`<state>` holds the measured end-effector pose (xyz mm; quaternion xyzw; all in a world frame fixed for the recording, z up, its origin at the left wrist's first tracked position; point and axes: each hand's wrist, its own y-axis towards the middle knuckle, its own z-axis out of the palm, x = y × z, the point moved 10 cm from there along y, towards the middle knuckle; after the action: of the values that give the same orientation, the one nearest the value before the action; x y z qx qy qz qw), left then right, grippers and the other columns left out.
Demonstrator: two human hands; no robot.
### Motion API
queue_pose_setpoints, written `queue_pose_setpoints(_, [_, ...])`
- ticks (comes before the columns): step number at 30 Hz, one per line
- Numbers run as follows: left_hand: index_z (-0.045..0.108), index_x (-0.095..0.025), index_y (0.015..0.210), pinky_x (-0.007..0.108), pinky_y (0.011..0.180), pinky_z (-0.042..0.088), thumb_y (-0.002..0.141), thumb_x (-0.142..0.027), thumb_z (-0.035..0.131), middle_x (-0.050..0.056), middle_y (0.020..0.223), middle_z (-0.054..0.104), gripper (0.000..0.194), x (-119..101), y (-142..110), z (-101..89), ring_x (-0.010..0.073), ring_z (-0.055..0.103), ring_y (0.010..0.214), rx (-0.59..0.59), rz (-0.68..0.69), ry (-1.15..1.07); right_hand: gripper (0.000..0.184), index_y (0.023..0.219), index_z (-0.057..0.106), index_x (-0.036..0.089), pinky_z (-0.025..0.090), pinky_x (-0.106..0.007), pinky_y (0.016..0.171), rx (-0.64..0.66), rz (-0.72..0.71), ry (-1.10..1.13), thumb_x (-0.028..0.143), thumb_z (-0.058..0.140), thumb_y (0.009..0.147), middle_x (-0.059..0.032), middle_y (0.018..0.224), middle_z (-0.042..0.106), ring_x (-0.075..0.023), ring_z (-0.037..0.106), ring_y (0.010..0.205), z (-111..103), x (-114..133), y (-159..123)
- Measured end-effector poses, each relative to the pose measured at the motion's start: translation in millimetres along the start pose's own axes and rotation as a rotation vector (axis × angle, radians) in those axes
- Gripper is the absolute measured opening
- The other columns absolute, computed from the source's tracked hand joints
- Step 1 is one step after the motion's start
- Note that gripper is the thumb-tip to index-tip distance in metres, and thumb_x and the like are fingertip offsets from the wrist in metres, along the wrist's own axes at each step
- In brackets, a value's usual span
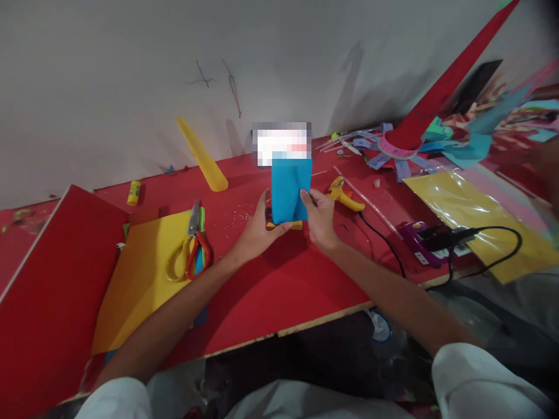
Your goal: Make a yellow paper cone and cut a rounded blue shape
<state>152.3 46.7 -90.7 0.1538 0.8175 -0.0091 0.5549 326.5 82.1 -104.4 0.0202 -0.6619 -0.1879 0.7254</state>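
Note:
A blue sheet of paper stands curled upright near the middle of the red table. My left hand grips its lower left edge, thumb on the front. My right hand pinches its right edge, fingers closed on the paper. A strip of yellow paper shows just under the blue sheet, between my hands.
Red-handled scissors lie on a yellow sheet to the left, beside a big red sheet. A yellow glue gun with a black cord lies right of my hands. A yellow cone, a glue stick, a red cone and paper scraps lie behind.

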Motion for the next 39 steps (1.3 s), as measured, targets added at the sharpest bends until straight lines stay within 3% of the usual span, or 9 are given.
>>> queue_pose_setpoints(2, [0.039,-0.019,0.157,0.041,0.093,0.062,0.085,-0.062,0.081,0.023,0.153,0.059,0.094,6.8,5.1,-1.5,0.033,0.068,0.126,-0.033,-0.032,-0.148,0.057,0.068,0.036,0.025,0.024,-0.031,0.058,0.055,-0.033,-0.042,0.065,0.065,0.095,0.0039,0.069,0.027,-0.0133,0.026,0.065,6.7,8.1,-3.8])
queue_pose_setpoints(6, [0.054,-0.018,0.133,0.046,0.097,0.062,0.076,-0.061,0.087,0.02,0.135,0.07,0.078,25.2,11.2,-14.4,0.0327,0.072,0.117,-0.165,-0.082,-0.225,0.061,0.066,0.034,0.024,0.022,-0.031,0.058,0.119,-0.071,-0.098,0.068,0.065,0.095,0.0042,0.067,0.025,-0.0127,0.024,0.064,14.9,16.6,-8.7])
queue_pose_setpoints(10, [0.058,-0.018,0.122,0.044,0.088,0.063,0.074,-0.056,0.089,0.016,0.12,0.075,0.069,38.3,12.7,-16.6,0.0297,0.075,0.104,-0.125,-0.152,-0.262,0.064,0.066,0.032,0.024,0.021,-0.031,0.058,0.156,-0.001,-0.066,0.07,0.069,0.091,0.0041,0.067,0.024,-0.0126,0.023,0.065,15.4,3.8,-2.9])
queue_pose_setpoints(15, [0.063,-0.016,0.112,0.041,0.083,0.066,0.07,-0.051,0.093,0.014,0.11,0.077,0.062,35.4,11.1,-16.7,0.0265,0.076,0.097,-0.028,-0.219,-0.298,0.064,0.067,0.033,0.024,0.022,-0.031,0.058,0.175,0.053,-0.041,0.071,0.07,0.089,0.004,0.069,0.025,-0.0125,0.023,0.065,12.5,-8.3,5.0])
queue_pose_setpoints(24, [0.055,-0.018,0.088,0.036,0.077,0.068,0.072,-0.048,0.094,-0.001,0.075,0.067,0.052,34.3,8.3,-21.1,0.0165,0.074,0.074,-0.015,-0.253,-0.344,0.067,0.067,0.03,0.025,0.02,-0.032,0.058,0.126,-0.015,-0.028,0.073,0.07,0.089,0.0043,0.07,0.021,-0.0129,0.02,0.066,7.1,-0.1,9.1])
queue_pose_setpoints(29, [0.057,-0.018,0.088,0.041,0.079,0.068,0.076,-0.05,0.09,0.002,0.078,0.071,0.048,34.2,8.1,-20.6,0.02,0.077,0.073,0.013,-0.26,-0.343,0.068,0.067,0.03,0.025,0.02,-0.032,0.058,0.117,-0.042,-0.076,0.077,0.067,0.089,0.0044,0.067,0.022,-0.0128,0.021,0.064,4.6,2.6,10.0])
queue_pose_setpoints(34, [0.071,-0.016,0.1,0.046,0.092,0.065,0.075,-0.049,0.089,0.012,0.105,0.081,0.045,20.4,8.9,-20.7,0.0299,0.078,0.101,0.102,-0.191,-0.228,0.06,0.069,0.043,0.024,0.021,-0.031,0.052,0.275,0.002,-0.135,0.076,0.063,0.093,0.0041,0.061,0.034,-0.0119,0.03,0.054,20.7,2.9,-2.3])
queue_pose_setpoints(36, [0.073,-0.015,0.108,0.046,0.094,0.064,0.075,-0.047,0.089,0.014,0.114,0.081,0.048,18.2,8.7,-25.1,0.0314,0.077,0.106,0.073,-0.178,-0.218,0.058,0.07,0.046,0.024,0.022,-0.031,0.051,0.34,0.015,-0.147,0.074,0.06,0.095,0.0039,0.06,0.037,-0.0119,0.033,0.051,28.2,3.0,-7.5])
queue_pose_setpoints(39, [0.072,-0.015,0.106,0.043,0.086,0.064,0.075,-0.046,0.087,0.013,0.107,0.08,0.046,22.5,7.6,-29.5,0.0298,0.077,0.098,0.026,-0.205,-0.248,0.059,0.067,0.043,0.024,0.024,-0.03,0.053,0.346,-0.053,-0.164,0.073,0.06,0.095,0.0035,0.061,0.034,-0.0123,0.034,0.055,30.3,9.3,-6.7])
